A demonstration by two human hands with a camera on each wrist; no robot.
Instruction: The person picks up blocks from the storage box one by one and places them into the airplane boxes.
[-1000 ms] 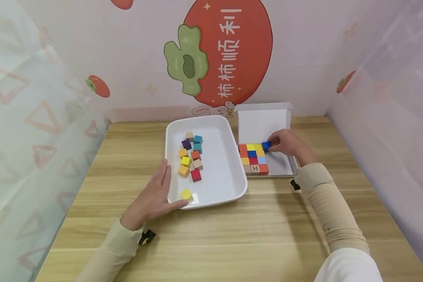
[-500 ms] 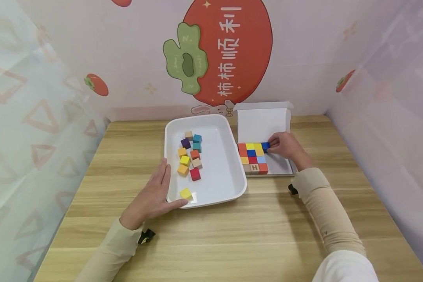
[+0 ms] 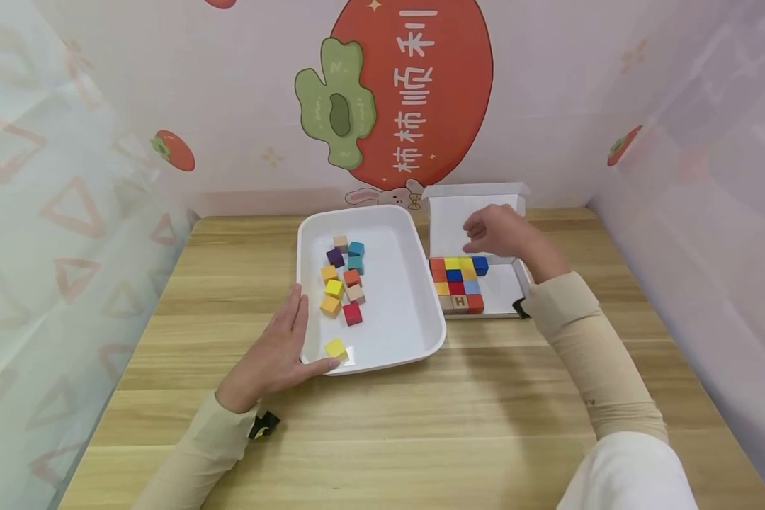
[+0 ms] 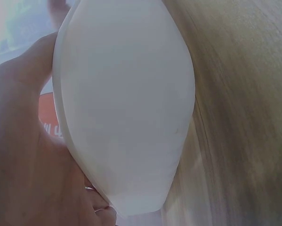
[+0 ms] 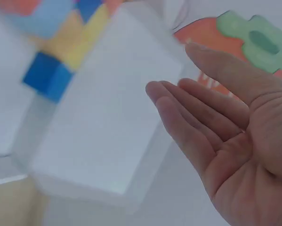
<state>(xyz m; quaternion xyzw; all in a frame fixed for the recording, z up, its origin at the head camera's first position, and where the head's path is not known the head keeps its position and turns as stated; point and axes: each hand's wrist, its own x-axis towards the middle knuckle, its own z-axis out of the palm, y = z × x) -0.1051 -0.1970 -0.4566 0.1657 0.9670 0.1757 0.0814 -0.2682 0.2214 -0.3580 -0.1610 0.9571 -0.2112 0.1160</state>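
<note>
Head view bright; left wrist dim; right wrist cubes blurred.

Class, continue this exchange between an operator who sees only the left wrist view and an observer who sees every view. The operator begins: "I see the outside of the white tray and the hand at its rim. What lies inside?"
Observer: Inside the tray I count eleven small cubes in the head view.

Operator: Is the right hand holding anything?

Observer: No, the right hand is raised over the box with nothing in its fingers.

Operator: What do you see in the box?

Observer: Rows of coloured cubes; the back row ends on the right with a dark blue cube.
</note>
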